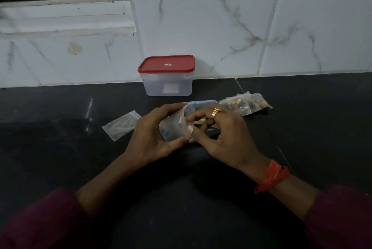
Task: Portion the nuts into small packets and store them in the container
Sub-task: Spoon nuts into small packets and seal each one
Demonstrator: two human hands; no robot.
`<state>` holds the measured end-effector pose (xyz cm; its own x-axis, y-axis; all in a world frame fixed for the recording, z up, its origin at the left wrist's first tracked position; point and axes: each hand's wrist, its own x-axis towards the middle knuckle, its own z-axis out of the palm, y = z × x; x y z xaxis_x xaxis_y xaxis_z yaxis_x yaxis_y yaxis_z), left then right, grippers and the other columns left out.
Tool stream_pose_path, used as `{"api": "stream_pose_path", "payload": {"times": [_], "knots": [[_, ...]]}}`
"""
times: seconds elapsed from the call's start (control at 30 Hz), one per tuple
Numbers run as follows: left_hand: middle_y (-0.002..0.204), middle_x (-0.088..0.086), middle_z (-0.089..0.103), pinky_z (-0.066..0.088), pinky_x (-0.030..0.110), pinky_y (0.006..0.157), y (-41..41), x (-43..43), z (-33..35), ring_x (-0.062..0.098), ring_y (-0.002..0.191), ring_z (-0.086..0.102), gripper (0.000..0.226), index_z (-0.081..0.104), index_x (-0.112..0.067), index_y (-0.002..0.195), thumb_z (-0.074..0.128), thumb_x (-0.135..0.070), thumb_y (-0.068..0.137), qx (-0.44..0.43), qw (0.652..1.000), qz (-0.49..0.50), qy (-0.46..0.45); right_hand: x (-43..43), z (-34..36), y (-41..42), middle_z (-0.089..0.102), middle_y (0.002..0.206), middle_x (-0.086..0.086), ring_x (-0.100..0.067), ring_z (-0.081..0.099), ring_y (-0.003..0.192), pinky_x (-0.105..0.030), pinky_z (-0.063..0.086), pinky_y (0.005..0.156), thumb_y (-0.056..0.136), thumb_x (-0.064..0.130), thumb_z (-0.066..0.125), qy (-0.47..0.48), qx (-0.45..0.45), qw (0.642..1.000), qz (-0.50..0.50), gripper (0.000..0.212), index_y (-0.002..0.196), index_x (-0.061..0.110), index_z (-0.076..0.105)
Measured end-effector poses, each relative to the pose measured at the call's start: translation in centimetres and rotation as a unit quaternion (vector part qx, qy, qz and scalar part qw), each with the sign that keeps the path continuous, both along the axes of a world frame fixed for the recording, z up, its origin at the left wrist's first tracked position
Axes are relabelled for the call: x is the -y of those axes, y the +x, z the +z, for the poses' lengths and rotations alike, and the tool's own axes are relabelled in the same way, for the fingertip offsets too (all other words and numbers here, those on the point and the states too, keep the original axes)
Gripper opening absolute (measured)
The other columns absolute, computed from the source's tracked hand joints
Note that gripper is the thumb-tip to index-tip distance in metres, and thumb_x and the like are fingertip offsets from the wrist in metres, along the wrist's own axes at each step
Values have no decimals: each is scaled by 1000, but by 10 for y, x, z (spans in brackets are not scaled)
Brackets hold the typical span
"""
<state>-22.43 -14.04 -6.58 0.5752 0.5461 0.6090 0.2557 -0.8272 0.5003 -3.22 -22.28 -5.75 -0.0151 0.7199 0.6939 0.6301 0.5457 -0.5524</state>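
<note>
Dark surface [60, 148] lying under white marble tiles. Left hand [153, 138] gripping small packet [173, 128], mouth facing right. Right hand [221, 138] pinching nuts [202, 121] at that mouth. Lidded container [167, 85] standing straight behind hands, filled packets [247, 105] lying to its right.

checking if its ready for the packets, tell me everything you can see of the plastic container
The container is a small rectangular box of cloudy see-through plastic with a red lid pressed on, so closed. A pale square label shows on its front. It stands upright on the dark counter, close to the tiled wall. Nothing else touches it. Contents unclear.
</note>
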Motion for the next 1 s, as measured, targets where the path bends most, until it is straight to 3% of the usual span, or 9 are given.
{"api": "stream_pose_path", "payload": {"times": [0.17,0.27,0.37,0.47,0.53,0.63,0.83,1.0], "knots": [[132,-26,53,45,14,102,-1,0,1,-7,123,53,73,48,-28,137,77,-54,75,-2,1000,3,7,1,-1,-1,73,99,0,-3,72,76,-16,56,71,85,5,73,-36,-38,998,28,19,102,12,71],[130,-19,58,47,16,100,0,2,3,-3,122,56,72,54,-20,136,83,-46,75,14,1000,2,5,4,4,-1,72,88,1,-7,71,74,-17,55,69,85,0,69,-25,-61,998,11,20,100,13,68],[128,-11,63,49,16,97,1,5,5,3,120,59,70,58,-12,133,86,-34,73,41,999,-3,-16,0,9,13,68,85,8,-10,68,71,-28,57,66,89,8,68,-38,-68,995,-60,16,101,19,67],[128,-7,64,50,19,97,-1,3,5,8,121,60,69,58,-11,133,88,-28,73,51,998,-14,-42,-7,11,40,65,81,15,-4,63,72,-35,57,68,89,32,66,-107,70,977,-172,11,100,31,66],[128,-7,64,52,23,98,-5,-2,5,10,121,60,69,58,-12,133,88,-28,73,55,997,-9,-49,-7,12,53,64,80,17,-1,59,73,-33,55,71,85,54,64,-168,179,941,-231,26,102,34,66],[128,-8,64,53,29,98,-10,-9,5,14,121,60,70,58,-16,133,88,-38,73,68,996,8,-57,-7,14,57,62,76,14,-3,57,74,-30,54,68,78,73,62,-200,233,918,-249,42,97,36,65],[125,-8,66,56,34,96,-12,-16,3,16,118,63,67,60,-16,131,82,-42,73,87,993,21,-72,-6,14,50,64,75,17,1,58,75,-22,51,65,81,58,71,-213,228,927,-209,23,85,35,72],[123,-8,67,55,31,96,-14,-18,2,14,117,64,64,61,-16,129,86,-34,74,84,993,21,-80,-9,9,51,67,75,17,1,61,71,-23,53,66,80,51,71,-132,166,952,-222,20,88,33,73]]}}
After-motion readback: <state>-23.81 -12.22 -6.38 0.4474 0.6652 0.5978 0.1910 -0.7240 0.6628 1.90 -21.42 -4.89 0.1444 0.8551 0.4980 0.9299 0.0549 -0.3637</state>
